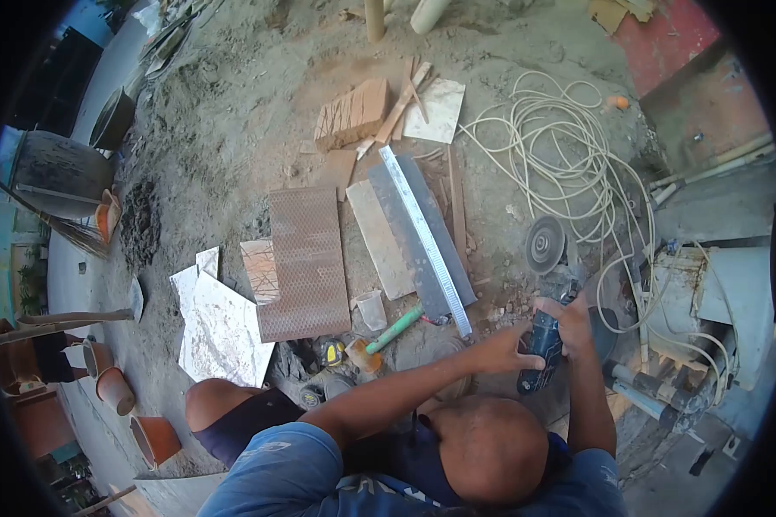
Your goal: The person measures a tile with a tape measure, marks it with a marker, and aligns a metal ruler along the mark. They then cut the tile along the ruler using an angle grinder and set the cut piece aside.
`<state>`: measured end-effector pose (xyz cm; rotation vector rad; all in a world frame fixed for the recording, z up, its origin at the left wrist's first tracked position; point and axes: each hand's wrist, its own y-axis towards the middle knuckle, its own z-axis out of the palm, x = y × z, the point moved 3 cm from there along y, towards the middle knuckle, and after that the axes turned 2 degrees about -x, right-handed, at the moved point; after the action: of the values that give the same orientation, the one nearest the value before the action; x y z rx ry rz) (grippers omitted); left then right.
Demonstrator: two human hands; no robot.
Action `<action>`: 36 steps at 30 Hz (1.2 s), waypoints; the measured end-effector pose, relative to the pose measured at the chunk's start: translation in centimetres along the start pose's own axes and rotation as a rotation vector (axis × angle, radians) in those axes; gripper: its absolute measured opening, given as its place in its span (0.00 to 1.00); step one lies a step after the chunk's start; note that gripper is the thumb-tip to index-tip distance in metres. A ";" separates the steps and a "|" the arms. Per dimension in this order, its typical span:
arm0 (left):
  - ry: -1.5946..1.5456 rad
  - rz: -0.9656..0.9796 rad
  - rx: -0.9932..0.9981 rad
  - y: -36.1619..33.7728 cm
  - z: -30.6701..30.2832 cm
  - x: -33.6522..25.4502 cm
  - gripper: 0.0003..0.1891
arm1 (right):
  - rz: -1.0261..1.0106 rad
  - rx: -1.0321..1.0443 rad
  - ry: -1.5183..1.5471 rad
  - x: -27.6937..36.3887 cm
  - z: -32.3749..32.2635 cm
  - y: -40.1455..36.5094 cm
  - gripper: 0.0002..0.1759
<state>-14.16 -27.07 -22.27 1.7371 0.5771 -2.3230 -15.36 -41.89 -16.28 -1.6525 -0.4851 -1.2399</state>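
left hand (510, 346): wrapped round the angle grinder (543, 345) body, steadying it
right hand (571, 312): closed on its head end (two-handed for control)
angle grinder: low over the ground (250, 103), disc (545, 244) facing away from the body

We lose most of the angle grinder (541, 339) under the left hand (509, 351) and right hand (569, 314); below it, the blue shirt (276, 470) runs off the bottom edge.

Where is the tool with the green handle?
In the head view, the green-handled tool lies on the sandy ground left of the left hand, just below the clear cup and beside the lower end of the long metal ruler.
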 end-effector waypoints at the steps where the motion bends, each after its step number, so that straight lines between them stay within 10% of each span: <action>1: 0.188 0.007 -0.063 -0.4 -2.5 -0.4 0.35 | 0.033 0.022 -0.049 0.3 -0.3 0.3 0.31; 5: 0.779 -0.089 -0.551 -1.8 -15.4 1.4 0.22 | 0.121 0.045 -0.208 0.2 -2.1 1.8 0.47; 10: 1.134 -0.075 -0.616 -0.8 -22.0 3.2 0.42 | 0.176 0.072 -0.367 -1.2 -3.3 1.3 0.67; 16: 1.300 -0.308 -0.533 1.0 -23.7 4.0 0.66 | 0.332 0.253 -0.584 -1.2 -3.3 1.1 0.71; 36: 1.391 -0.604 -0.472 2.6 -22.9 2.6 0.62 | 0.351 0.334 -0.731 -2.7 -2.2 0.9 0.60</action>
<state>6.15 -19.80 -30.77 2.8668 1.7978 -0.5780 -16.81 -43.63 -19.09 -1.7642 -0.7532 -0.2487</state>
